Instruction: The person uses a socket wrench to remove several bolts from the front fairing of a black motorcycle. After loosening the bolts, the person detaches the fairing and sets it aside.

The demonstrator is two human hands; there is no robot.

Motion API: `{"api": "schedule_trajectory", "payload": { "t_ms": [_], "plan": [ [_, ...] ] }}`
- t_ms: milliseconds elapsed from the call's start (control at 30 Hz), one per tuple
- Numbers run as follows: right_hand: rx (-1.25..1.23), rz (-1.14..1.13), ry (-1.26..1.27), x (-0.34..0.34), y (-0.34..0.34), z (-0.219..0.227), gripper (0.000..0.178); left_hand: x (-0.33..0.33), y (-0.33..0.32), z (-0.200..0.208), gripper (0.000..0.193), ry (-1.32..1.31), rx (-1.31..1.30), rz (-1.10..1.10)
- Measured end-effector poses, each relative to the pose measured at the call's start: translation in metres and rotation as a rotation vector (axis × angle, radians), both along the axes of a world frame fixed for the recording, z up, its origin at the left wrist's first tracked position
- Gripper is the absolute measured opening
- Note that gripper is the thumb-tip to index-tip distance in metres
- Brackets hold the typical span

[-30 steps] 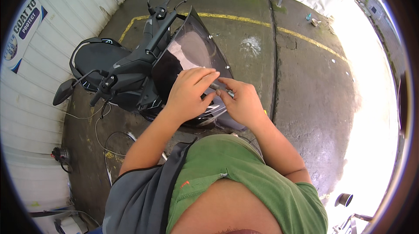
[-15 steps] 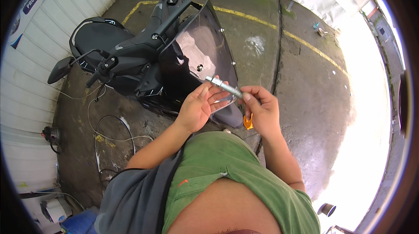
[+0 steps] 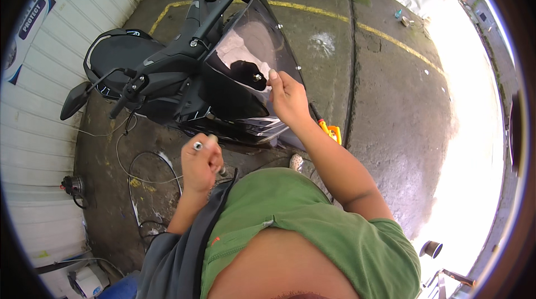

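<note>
Low in front of me, my left hand (image 3: 202,164) is closed round a silver cylindrical tool (image 3: 197,146). Its round, socket-like end shows above the fingers, and a bit of the other end shows below the fist. My right hand (image 3: 289,99) reaches out to the clear windscreen (image 3: 267,31) of a black scooter (image 3: 173,70). Thumb and fingers are pressed together at the front of the windscreen, just right of a shiny bolt (image 3: 257,77). Whatever they pinch, if anything, is hidden.
A yellow-orange handled thing (image 3: 334,133) is beside my right forearm. Cable loops (image 3: 149,154) lie on the wet concrete floor (image 3: 391,148) at left. The scooter's mirror (image 3: 75,101) juts toward the white ribbed wall (image 3: 33,126). A dark pipe end (image 3: 432,249) shows at lower right.
Both hands were together on the silver tool. It is now in my left hand, drawn back toward my body and down. My right hand has moved forward to the windscreen.
</note>
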State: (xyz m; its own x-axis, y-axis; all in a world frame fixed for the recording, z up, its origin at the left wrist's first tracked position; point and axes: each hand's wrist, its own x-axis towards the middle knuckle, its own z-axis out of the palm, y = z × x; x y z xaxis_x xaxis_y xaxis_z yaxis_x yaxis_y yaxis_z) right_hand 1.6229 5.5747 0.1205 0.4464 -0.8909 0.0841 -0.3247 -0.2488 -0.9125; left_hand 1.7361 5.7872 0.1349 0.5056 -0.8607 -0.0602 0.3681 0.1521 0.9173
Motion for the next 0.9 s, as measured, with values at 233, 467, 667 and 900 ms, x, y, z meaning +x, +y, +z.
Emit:
{"api": "schedule_trajectory", "payload": {
  "t_ms": [233,467,667,900],
  "plan": [
    [-0.359,-0.147,0.196,0.032,0.014,-0.007,0.026,-0.008,0.036,-0.017,0.025,-0.121,0.214,-0.066],
    [-0.438,-0.109,-0.038,0.028,0.015,-0.013,0.01,0.008,0.054,-0.025,0.024,-0.109,0.25,-0.053],
    [-0.522,-0.177,-0.052,0.023,0.014,-0.02,0.01,0.015,0.057,-0.029,0.023,-0.136,0.242,-0.064],
    [0.241,0.086,-0.578,-0.016,0.049,0.003,0.011,0.019,0.048,-0.016,0.011,-0.159,0.26,-0.029]
  ]
}}
